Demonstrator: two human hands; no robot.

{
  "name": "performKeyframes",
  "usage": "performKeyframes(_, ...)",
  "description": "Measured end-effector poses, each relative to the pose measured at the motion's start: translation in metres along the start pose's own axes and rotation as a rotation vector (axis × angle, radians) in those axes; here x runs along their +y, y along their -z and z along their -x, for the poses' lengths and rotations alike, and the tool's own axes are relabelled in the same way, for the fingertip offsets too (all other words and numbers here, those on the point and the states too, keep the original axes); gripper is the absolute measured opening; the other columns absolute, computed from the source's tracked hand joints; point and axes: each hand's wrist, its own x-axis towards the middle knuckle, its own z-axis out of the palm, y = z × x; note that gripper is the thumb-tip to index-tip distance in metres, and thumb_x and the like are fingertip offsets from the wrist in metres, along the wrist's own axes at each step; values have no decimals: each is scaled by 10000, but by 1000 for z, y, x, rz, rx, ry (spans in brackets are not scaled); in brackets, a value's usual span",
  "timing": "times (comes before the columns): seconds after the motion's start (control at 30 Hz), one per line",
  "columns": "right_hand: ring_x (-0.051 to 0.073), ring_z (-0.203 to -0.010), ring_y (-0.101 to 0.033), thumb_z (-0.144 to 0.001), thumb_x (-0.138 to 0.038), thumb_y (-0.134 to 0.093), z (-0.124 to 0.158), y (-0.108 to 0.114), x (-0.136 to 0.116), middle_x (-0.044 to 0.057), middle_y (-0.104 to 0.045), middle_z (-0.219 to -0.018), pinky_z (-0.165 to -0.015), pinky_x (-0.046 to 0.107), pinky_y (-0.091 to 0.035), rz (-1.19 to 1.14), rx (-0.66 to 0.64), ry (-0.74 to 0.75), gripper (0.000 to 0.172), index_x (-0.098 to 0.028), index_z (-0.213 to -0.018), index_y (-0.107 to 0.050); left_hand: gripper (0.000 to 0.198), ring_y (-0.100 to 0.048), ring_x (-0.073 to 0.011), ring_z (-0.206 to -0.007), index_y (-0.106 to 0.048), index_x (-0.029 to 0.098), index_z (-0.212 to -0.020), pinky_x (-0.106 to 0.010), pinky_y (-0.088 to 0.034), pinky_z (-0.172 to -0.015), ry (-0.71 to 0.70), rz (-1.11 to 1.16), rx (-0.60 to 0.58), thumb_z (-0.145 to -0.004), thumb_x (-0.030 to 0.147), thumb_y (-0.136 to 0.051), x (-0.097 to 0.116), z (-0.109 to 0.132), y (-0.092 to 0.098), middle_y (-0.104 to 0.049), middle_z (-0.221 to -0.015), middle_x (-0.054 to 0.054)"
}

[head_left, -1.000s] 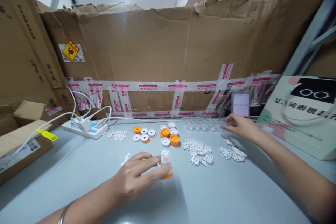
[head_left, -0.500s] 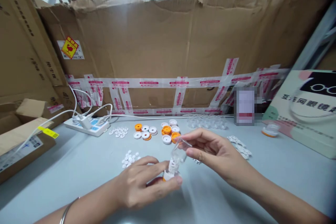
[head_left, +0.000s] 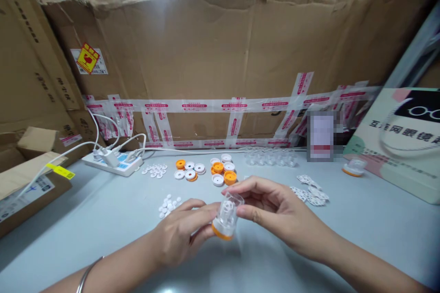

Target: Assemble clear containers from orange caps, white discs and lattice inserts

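My left hand [head_left: 184,233] grips a round base with an orange bottom rim [head_left: 222,234] and a white upper part, fingers wrapped round its left side. From the base rises a white inner piece [head_left: 228,208]. My right hand [head_left: 275,206] pinches a clear plastic cover [head_left: 238,198] between thumb and fingers. The cover sits tilted over the white piece, down around it; whether it is fully seated I cannot tell. Behind the hands lie orange round caps [head_left: 230,177] and white round caps [head_left: 217,180]. Small white discs [head_left: 167,206] are scattered left of them.
A white power strip [head_left: 113,163] with cables lies at the back left, beside an open carton [head_left: 37,187]. Clear cups [head_left: 271,158] line the back. White perforated pieces [head_left: 314,192] lie to the right, near a clear-topped container [head_left: 354,167] and a printed box [head_left: 398,146].
My right hand has brought the clear cover down and left over the white inner piece. My left fingers have shifted, so more of the orange-rimmed base shows.
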Motion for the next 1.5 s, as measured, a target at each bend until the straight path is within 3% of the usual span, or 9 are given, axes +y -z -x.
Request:
performKeyframes(0.1, 182, -949, -615, -722, -323, -674, 0, -1, 0, 40, -660, -948, -868, 352, -497, 23, 10, 6, 208, -222, -898, -629, 394, -624, -142, -700, -360, 165, -1263, -277, -520, -686, -33, 22, 96, -883, 138, -460, -2, 3, -4, -695, -944, -124)
performKeyframes(0.2, 190, -959, -615, -732, -343, -662, -1, -1, 1, 48, -665, -959, -872, 363, -495, 42, 16, 20, 215, -220, -906, -629, 489, -647, -156, -805, -292, 170, -1311, -272, -530, -723, -26, 26, 160, -866, 127, -489, -2, 6, -7, -687, -966, -120)
performKeyframes(0.37, 194, -977, -607, -744, -352, -646, -3, -3, 7, 52, -654, -996, -876, 362, -497, 73, 40, 38, 203, -221, -897, -621, 389, -658, -157, -909, -371, 169, -1247, -242, -537, -787, 111, -9, 166, -877, 164, -488, 3, 6, -8, -677, -980, -108)
performKeyframes(0.5, 193, -990, -598, -734, -361, -643, -3, -6, 13, 52, -633, -991, -855, 345, -516, 56, 82, 29, 213, -217, -888, -610, 323, -663, -157, -905, -423, 196, -1174, -235, -554, -766, 227, 138, 154, -865, 153, -505, 5, 5, -9, -672, -978, -89)
performKeyframes(0.63, 190, -981, -598, -732, -348, -646, -4, -9, 17, 48, -626, -987, -821, 332, -537, 50, 156, 49, 193, -222, -872, -606, 277, -681, -155, -842, -468, 196, -1074, -255, -564, -754, 504, 459, 146, -821, 125, -552, 7, 2, -10, -675, -990, -68)
performKeyframes(0.77, 192, -976, -603, -739, -327, -640, -6, -10, 20, 43, -622, -997, -818, 340, -543, 65, 179, 70, 157, -230, -856, -598, 146, -688, -171, -781, -569, 146, -926, -285, -563, -736, 867, 793, 139, -785, 174, -598, 10, -5, -12, -712, -853, -61)
performKeyframes(0.93, 197, -1011, -590, -734, -302, -627, -8, -12, 24, 46, -627, -990, -842, 357, -536, 91, 200, 106, 136, -236, -849, -600, 337, -677, -179, -797, -620, 145, -915, -293, -538, -753, 1086, 1045, 180, -609, 181, -757, 12, -8, -17, -714, -881, -57)
performKeyframes(1.17, 193, -1032, -582, -735, -274, -631, -8, -16, 32, 40, -642, -990, -854, 353, -532, 78, 202, 104, 130, -240, -859, -614, 271, -663, -139, -719, -630, 130, -818, -259, -516, -719, 1219, 1036, 201, -600, 215, -767, 9, -7, -21, -708, -789, -27)
performKeyframes(1.5, 197, -994, -613, -770, -300, -599, -7, -10, 28, 29, -668, -991, -835, 350, -544, 175, 202, 138, 128, -255, -884, -634, 260, -667, -150, -701, -619, 123, -820, -282, -532, -719, 1204, 1023, 135, -603, 179, -751, 11, -8, -20, -700, -743, -18)
